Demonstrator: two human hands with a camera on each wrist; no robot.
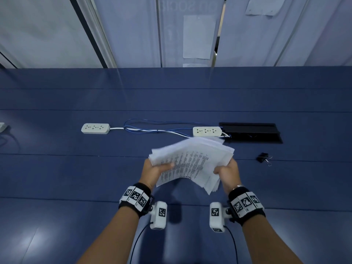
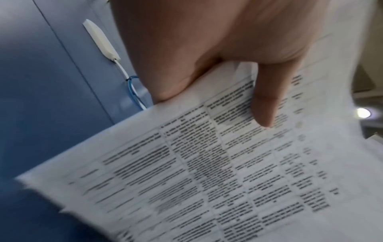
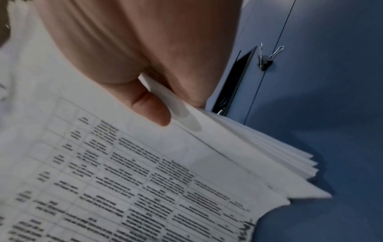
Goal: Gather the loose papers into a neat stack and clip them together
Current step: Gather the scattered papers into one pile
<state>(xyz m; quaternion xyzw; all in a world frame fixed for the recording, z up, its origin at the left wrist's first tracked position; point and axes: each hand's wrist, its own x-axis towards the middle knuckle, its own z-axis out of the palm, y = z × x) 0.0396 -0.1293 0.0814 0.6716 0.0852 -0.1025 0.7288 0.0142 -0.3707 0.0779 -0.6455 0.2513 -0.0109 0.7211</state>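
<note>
Here both hands hold the papers [image 1: 190,162] in the air above the near half of the table [image 1: 57,178], clear of its surface. The left hand [image 1: 155,170] grips the left edge, thumb lying on the printed top sheet and fingers underneath; the right hand [image 1: 227,171] grips the right edge the same way, thumb on top. The sheets are gathered but not yet squared: in the right wrist view their corners fan out in steps, and in the head view the far and near edges splay. The binder clip [image 1: 263,158] lies on the table to the right of the papers, well apart from them, its wire handles spread.

The step in hand appears to be evening up the bundle. To do it well, the grip should loosen enough for sheets to slide, the bundle should be stood on one edge and tapped on the table, then turned and tapped on the adjoining edge. A tight pinch would likely lock the fan in place. Two power strips [image 1: 95,128] and a cable hatch [image 1: 251,132] lie further back, out of the way
</note>
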